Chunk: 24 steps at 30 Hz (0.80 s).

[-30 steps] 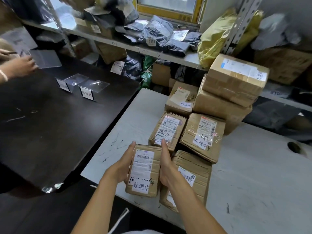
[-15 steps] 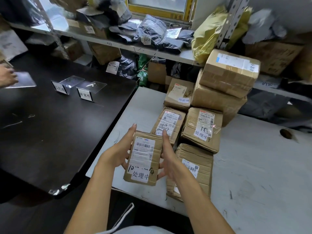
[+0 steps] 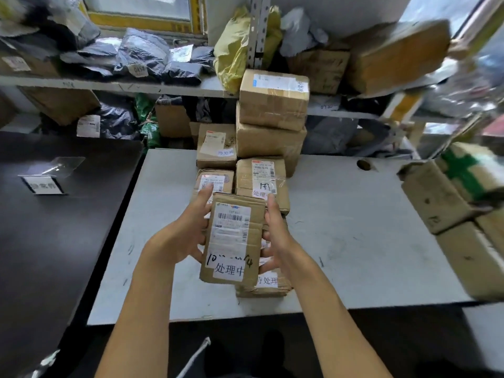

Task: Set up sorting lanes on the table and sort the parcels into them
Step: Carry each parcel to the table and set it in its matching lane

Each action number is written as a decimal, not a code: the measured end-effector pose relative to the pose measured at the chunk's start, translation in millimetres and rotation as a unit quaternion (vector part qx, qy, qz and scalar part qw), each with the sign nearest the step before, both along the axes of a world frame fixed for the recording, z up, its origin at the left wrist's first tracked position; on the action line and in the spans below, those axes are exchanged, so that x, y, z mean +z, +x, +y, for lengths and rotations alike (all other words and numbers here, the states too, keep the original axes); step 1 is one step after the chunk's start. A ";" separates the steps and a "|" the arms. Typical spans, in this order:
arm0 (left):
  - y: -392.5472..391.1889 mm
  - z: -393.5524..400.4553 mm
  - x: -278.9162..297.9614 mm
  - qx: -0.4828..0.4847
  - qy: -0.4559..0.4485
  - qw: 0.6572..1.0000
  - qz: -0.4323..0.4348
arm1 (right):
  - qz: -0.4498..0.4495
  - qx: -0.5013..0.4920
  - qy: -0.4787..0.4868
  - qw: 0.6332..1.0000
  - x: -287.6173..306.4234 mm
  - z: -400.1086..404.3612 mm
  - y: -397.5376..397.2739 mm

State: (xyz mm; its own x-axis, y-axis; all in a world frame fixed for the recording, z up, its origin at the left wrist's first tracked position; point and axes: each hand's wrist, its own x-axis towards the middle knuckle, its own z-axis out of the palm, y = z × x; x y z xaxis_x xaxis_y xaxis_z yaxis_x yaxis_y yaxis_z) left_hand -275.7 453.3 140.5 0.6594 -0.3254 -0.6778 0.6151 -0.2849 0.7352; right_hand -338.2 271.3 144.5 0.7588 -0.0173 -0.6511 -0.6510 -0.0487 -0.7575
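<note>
A small brown cardboard parcel with a barcode label and a white sticker is held up above the grey table. My left hand grips its left side and my right hand grips its right side. Under and behind it lie more taped parcels: one beneath my right hand, two further back, another behind them, and a stack of two larger boxes. A clear acrylic lane sign stands on the black table at the left.
Shelving behind the tables holds dark and yellow mailer bags and more boxes. Large cartons are piled at the table's right end. A round cable hole sits in the grey tabletop.
The view has swung to the right, so the black table and another person's hand slid out to the left. The parcel rose higher in both my hands, over the other parcels.
</note>
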 end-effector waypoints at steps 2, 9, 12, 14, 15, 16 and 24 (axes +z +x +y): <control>-4.5 -22.8 2.4 -0.020 -0.004 1.000 0.004 | -0.008 -0.033 -0.004 0.999 3.4 -20.4 -14.5; -32.8 -109.0 10.1 -0.099 -0.023 0.995 -0.001 | -0.018 -0.088 -0.040 0.995 13.6 -93.6 -69.6; -53.8 -158.6 11.6 -0.127 -0.021 0.992 -0.011 | -0.024 -0.128 -0.042 0.991 8.7 -134.1 -97.4; -75.1 -198.7 12.7 -0.146 -0.019 0.989 -0.022 | -0.031 -0.162 -0.040 0.985 5.9 -166.9 -120.8; -87.7 -221.5 12.8 -0.156 -0.015 0.987 -0.029 | -0.034 -0.182 -0.036 0.982 4.5 -186.1 -135.6; -99.7 -243.1 12.0 -0.165 -0.013 0.986 -0.032 | -0.032 -0.202 -0.035 0.978 0.4 -205.0 -150.0; -198.3 -423.9 2.5 -0.283 -0.015 0.959 -0.030 | 0.004 -0.338 -0.055 0.939 -19.1 -355.9 -270.4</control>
